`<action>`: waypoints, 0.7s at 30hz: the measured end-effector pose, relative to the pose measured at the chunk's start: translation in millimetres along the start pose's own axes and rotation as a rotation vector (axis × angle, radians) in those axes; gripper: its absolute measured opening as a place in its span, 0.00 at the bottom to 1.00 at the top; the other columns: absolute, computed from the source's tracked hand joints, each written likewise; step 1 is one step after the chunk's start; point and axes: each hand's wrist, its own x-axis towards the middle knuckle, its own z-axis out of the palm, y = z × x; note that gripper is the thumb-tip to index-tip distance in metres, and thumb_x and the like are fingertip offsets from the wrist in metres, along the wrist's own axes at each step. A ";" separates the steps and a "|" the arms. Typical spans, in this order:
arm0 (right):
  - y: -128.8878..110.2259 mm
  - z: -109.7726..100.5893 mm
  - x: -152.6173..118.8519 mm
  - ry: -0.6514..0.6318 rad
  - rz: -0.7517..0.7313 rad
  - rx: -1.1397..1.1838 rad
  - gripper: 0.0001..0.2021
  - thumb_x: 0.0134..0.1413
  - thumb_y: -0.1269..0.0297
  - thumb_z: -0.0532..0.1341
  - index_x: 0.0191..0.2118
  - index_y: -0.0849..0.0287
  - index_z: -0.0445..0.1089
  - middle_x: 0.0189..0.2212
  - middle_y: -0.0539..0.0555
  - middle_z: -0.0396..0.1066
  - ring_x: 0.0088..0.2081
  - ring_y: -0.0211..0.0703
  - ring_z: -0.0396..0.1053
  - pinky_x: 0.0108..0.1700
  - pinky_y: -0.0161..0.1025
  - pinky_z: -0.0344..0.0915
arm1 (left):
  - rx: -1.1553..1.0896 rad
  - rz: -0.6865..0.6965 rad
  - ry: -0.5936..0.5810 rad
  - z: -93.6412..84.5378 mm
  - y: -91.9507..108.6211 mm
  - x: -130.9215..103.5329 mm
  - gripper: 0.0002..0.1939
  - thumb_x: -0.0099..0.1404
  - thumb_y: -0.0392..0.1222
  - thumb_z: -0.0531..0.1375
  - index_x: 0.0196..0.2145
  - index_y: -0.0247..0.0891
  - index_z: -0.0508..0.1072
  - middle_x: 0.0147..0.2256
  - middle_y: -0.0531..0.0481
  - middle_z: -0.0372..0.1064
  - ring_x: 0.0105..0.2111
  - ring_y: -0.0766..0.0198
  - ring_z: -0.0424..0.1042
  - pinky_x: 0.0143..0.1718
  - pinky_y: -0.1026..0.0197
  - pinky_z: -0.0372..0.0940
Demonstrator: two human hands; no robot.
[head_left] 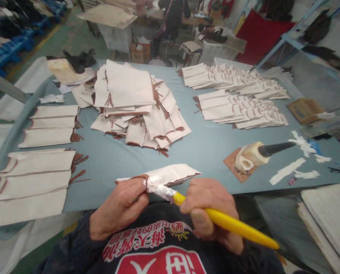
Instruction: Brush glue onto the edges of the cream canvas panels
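"So, what's at the far left of the bench [101,160]?"

"Flat white pouches [35,188], brown-trimmed, in two groups, their brown cords pointing right."

"And next?"

"The left hand [121,207], fingers clamped on the left end of a bag [174,174] at the bench's near edge. Behind it sits a messy pile [130,89] of similar ones."

"What's touching the bag?"

"A brush [229,223], its white-coated bristles against that end, beside the left fingers. The right hand [212,201] is closed round its yellow handle."

"Further right?"

"Two overlapping rows [224,108] toward the back. Nearer, a cream object [251,154] with a long black end, on a brown square [229,161]; I can't tell what it is. Then white strips [286,171] and a cardboard box [304,110] behind them."
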 end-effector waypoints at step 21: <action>44.3 20.5 20.9 0.335 0.378 0.270 0.15 0.69 0.53 0.59 0.33 0.56 0.71 0.16 0.43 0.61 0.17 0.32 0.57 0.19 0.31 0.55 | -0.921 -0.564 -0.076 -6.8 -12.0 -7.9 0.16 0.67 0.42 0.61 0.51 0.37 0.77 0.44 0.46 0.78 0.40 0.61 0.74 0.43 0.63 0.66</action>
